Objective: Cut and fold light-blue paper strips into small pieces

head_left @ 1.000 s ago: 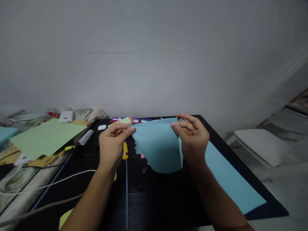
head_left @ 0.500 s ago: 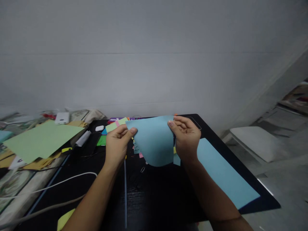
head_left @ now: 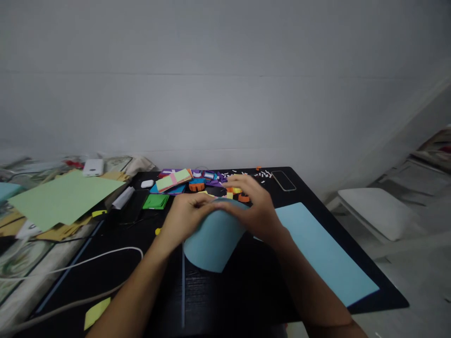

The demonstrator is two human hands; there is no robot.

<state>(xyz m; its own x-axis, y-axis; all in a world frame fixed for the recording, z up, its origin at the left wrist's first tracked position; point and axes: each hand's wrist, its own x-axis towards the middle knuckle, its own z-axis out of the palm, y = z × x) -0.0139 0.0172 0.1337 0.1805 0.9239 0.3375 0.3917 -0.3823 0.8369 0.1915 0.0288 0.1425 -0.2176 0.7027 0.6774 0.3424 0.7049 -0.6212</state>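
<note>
Paper (head_left: 214,241), blue and curved, hangs from the hands over the middle of the table (head_left: 253,300), its rounded lower edge toward the person.

Behind everything rises a grey wall (head_left: 225,108). The black table runs up toward it, with a white seat (head_left: 377,211) beyond its right side. On the table's right part lies a flat blue sheet (head_left: 324,253), partly behind the right arm. A light green sheet (head_left: 63,197) tops the clutter at far left.

The left hand (head_left: 185,216) holds the paper's upper edge narrowly, thumb and fingers close together. The right hand (head_left: 255,204) is opened wide, its thumb at the same edge near the left thumb and its visible fingers raised apart from it.

A pale cable (head_left: 105,254) loops across the table's left part. Near the far edge, a phone (head_left: 283,181) lies at right; left of the hands are a bundle of coloured strips (head_left: 174,180) and a bright green packet (head_left: 155,201). An orange roll (head_left: 196,185) sits just beside the bundle, a small white case (head_left: 147,184) farther left. Tiny white scraps (head_left: 264,175) lie scattered near the phone.
</note>
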